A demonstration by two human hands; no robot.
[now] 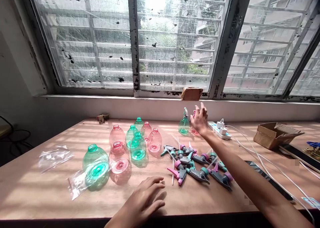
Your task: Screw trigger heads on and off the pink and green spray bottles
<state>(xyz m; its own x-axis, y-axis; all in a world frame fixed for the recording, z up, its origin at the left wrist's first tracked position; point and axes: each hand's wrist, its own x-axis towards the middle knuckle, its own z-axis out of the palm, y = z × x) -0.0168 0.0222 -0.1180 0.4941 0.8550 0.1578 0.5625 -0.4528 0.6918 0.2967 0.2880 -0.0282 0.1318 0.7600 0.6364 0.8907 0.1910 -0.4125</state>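
My right hand [200,118] reaches to the back of the table, its bent fingers about the pink head of a pink spray bottle [195,132], which the hand mostly hides. Just left of it stands a green spray bottle [184,126] with its trigger head on. My left hand [146,198] rests near the front edge, fingers spread and holding nothing. Beyond it are open-necked bottles, including a pink bottle [120,161], a green bottle [138,149] and a larger-looking green bottle [95,166]. Several loose trigger sprayers [180,173] lie in a pile between my hands.
Clear plastic bags [53,157] lie at the left. A white power strip [226,134] with plugs and cables sits right of my right hand. Farther right are an open cardboard box [271,136] and a dark flat device [271,181]. A brown block [191,93] sits on the sill.
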